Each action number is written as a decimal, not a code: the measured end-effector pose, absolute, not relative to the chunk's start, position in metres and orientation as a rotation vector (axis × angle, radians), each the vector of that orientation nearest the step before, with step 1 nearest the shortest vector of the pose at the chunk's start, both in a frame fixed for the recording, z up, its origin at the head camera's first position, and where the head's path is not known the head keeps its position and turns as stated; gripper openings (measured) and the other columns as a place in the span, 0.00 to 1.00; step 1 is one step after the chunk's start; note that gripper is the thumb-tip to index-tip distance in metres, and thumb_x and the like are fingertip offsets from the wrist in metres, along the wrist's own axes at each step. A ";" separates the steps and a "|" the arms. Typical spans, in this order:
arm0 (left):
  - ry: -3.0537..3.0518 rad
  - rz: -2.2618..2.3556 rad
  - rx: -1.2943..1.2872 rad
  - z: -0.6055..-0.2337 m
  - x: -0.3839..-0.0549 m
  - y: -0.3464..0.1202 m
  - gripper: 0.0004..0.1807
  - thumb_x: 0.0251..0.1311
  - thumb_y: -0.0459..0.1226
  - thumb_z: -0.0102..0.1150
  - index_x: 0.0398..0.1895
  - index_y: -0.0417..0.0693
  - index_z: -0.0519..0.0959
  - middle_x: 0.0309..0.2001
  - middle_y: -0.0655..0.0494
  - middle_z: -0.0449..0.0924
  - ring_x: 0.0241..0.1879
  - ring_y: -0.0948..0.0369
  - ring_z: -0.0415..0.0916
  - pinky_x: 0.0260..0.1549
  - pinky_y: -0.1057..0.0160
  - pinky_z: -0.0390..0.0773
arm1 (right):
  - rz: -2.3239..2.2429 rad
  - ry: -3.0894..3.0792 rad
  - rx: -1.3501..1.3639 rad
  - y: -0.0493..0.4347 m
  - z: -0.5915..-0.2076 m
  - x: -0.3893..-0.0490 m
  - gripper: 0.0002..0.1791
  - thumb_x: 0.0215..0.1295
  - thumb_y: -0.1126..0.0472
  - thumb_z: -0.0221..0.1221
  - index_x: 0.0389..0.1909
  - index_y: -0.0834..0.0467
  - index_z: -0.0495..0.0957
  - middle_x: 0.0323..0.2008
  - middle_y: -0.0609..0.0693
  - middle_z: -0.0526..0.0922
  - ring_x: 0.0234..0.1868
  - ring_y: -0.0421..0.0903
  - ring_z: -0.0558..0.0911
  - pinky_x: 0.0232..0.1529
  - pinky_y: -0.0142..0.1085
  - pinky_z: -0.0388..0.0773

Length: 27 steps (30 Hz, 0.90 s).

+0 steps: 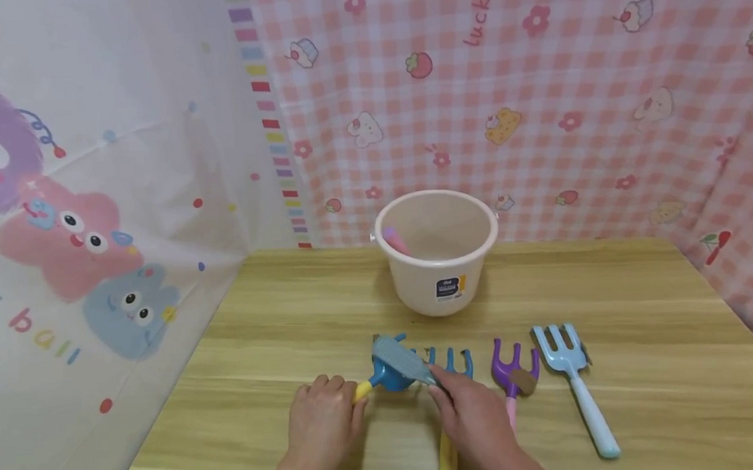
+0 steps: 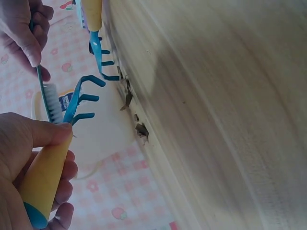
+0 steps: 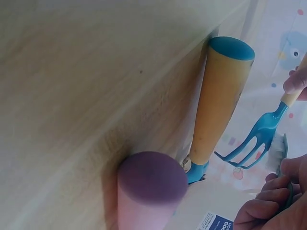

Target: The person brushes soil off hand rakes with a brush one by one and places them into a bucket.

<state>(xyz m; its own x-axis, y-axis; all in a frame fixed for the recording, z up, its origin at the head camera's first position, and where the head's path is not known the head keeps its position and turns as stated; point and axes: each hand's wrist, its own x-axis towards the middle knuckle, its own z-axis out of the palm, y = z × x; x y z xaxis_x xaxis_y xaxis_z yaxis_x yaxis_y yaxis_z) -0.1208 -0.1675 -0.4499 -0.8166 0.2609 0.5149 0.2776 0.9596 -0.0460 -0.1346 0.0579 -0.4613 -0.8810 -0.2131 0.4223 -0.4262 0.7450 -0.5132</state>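
Note:
My left hand [image 1: 324, 421] grips the yellow handle of a small blue garden fork [image 2: 48, 179], its tines raised off the table. In my right hand [image 1: 474, 410] is a scrub brush [image 1: 401, 358] with a grey-green back and white bristles. The brush lies over the fork's head in the head view; in the right wrist view its bristles [image 3: 277, 152] are against the back of the tines. Beneath my right hand, a second blue fork with a yellow handle [image 1: 448, 463] rests on the table, partly hidden.
A purple fork [image 1: 505, 371] with a pink handle and brown clump, then a light blue fork [image 1: 588, 402], lie to the right. Behind stands a cream bucket [image 1: 442, 289] with a pink-and-purple handle [image 1: 395, 241] inside. Brown bits [image 2: 141, 130] lie on the wooden table [image 1: 290, 306].

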 end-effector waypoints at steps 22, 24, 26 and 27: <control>-2.603 -0.070 -0.364 -0.447 -0.120 -0.169 0.12 0.49 0.43 0.74 0.23 0.48 0.80 0.21 0.59 0.76 0.23 0.60 0.71 0.23 0.60 0.70 | 1.018 -2.733 0.335 0.068 -0.463 -0.138 0.19 0.69 0.58 0.60 0.59 0.57 0.79 0.46 0.55 0.86 0.46 0.54 0.85 0.46 0.51 0.80; -2.606 -0.063 -0.361 -0.447 -0.120 -0.170 0.12 0.49 0.43 0.74 0.23 0.48 0.81 0.21 0.59 0.76 0.23 0.60 0.71 0.23 0.61 0.70 | 1.015 -2.742 0.333 0.070 -0.463 -0.139 0.19 0.69 0.58 0.60 0.59 0.58 0.79 0.45 0.55 0.86 0.46 0.54 0.85 0.45 0.51 0.80; -2.610 -0.053 -0.362 -0.447 -0.120 -0.171 0.12 0.49 0.43 0.74 0.23 0.48 0.81 0.21 0.59 0.76 0.23 0.60 0.71 0.23 0.61 0.70 | 1.018 -2.749 0.323 0.072 -0.463 -0.140 0.20 0.69 0.58 0.60 0.59 0.59 0.79 0.45 0.55 0.86 0.45 0.54 0.84 0.45 0.51 0.80; -2.611 -0.049 -0.361 -0.446 -0.120 -0.171 0.12 0.49 0.43 0.74 0.23 0.48 0.81 0.21 0.59 0.76 0.23 0.60 0.71 0.22 0.61 0.70 | 1.018 -2.749 0.322 0.072 -0.464 -0.140 0.20 0.69 0.58 0.60 0.59 0.59 0.79 0.44 0.55 0.86 0.45 0.53 0.85 0.44 0.50 0.80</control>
